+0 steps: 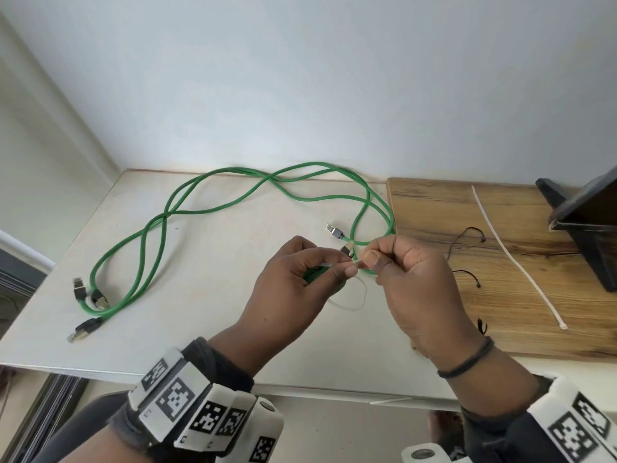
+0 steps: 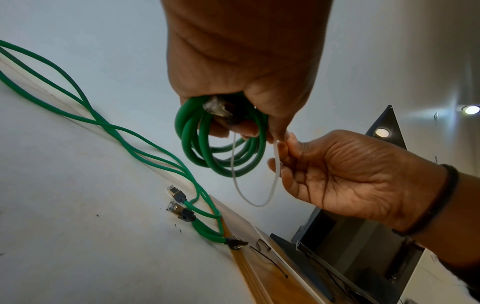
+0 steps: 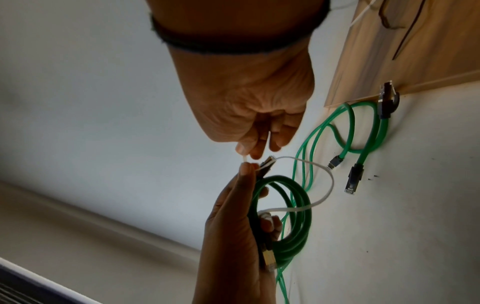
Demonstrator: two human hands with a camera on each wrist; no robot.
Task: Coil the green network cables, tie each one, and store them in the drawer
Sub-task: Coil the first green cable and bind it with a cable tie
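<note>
My left hand (image 1: pixel 345 267) grips a small coil of green network cable (image 2: pixel 188 142), with its plugs sticking out of the fist. A white zip tie (image 2: pixel 276 164) loops loosely through the coil (image 3: pixel 301 216). The left thumb and forefinger pinch one end of the tie. My right hand (image 1: pixel 369 259) pinches the other end, and the two ends meet between the hands. Both hands hover above the white table (image 1: pixel 200 329). More green cables (image 1: pixel 207 208) lie uncoiled on it, with plugs (image 1: pixel 83 292) at the left and a plug (image 1: pixel 334 228) just beyond the hands.
A wooden board (image 1: pixel 434 208) lies to the right with a spare white zip tie (image 1: pixel 510 259) and thin black ties (image 1: pixel 467 235) on it. A black drawer unit (image 1: pixel 594 228) stands at the far right. The wall runs along the table's back.
</note>
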